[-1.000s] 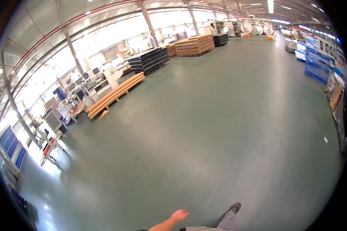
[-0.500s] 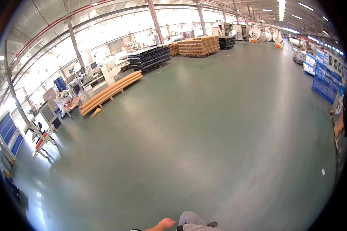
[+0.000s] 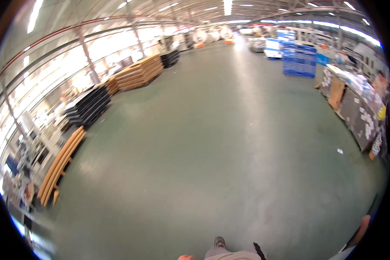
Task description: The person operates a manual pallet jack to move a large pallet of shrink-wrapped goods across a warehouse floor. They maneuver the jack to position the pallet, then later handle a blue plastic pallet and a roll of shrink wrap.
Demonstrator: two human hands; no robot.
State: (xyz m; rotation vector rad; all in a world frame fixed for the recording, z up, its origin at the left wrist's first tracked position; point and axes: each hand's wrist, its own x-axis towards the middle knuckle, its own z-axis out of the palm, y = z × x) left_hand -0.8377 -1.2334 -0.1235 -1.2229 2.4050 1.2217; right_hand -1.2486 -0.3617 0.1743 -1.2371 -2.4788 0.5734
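A: What is nearest the hands?

B: The left hand (image 3: 186, 257) barely rises into view beside the grey trousers (image 3: 234, 255), soft, creased cloth. A dark, rounded shoe (image 3: 219, 242) stands on the floor (image 3: 195, 143), near its close edge.

A: And the fingers?

B: I can't tell how far open they are, or whether they have hold of anything. The right hand (image 3: 364, 222) is blurred at the dark rim, near a narrow dark thing (image 3: 372, 206); touching or apart, I can't say.

A: Further out?

B: Smooth green-grey floor with a dull sheen and a crumpled white scrap (image 3: 340, 151) toward its right edge. There stands a desk (image 3: 355, 115), its flat grey side dotted with pale patches, a brown board (image 3: 336, 93) upright against it. Beyond are latticed blue pallets (image 3: 299, 60). Along the left edge lie long round tan tubes (image 3: 61, 167), then ridged black and brown stacks.

A: What differs from half a second ago?

B: The view has swung right: the tubes sit further left, far more of the desk shows, the right hand has appeared, and the left has sunk lower.
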